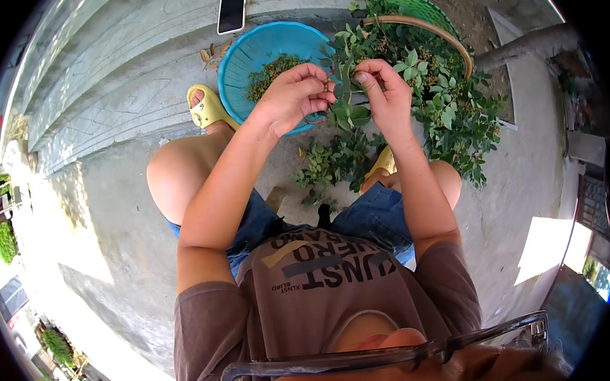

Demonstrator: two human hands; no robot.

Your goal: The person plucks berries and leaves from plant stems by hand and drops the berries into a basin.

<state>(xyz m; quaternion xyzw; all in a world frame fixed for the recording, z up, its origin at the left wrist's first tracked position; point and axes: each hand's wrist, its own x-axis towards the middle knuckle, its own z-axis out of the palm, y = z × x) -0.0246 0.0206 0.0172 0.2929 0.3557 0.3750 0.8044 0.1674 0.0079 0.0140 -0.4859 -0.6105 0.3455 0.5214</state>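
My right hand (386,95) pinches a leafy green sprig (347,86) between thumb and fingers. Close beside it, my left hand (297,94) has its fingertips drawn together at the sprig's left side; what lies between them is too small to make out. Under my left hand stands a blue plastic basin (235,74) with a heap of small green berries (272,73) in it. To the right, a basket with a curved brown handle (434,25) overflows with berry-bearing leafy branches (443,89).
Loose leafy cuttings (337,158) lie on the concrete between my feet, which wear yellow clogs (209,107). A phone (232,12) rests on the step beyond the basin. Dry leaves (212,55) lie by the basin's left rim. Concrete steps (110,83) rise at the left.
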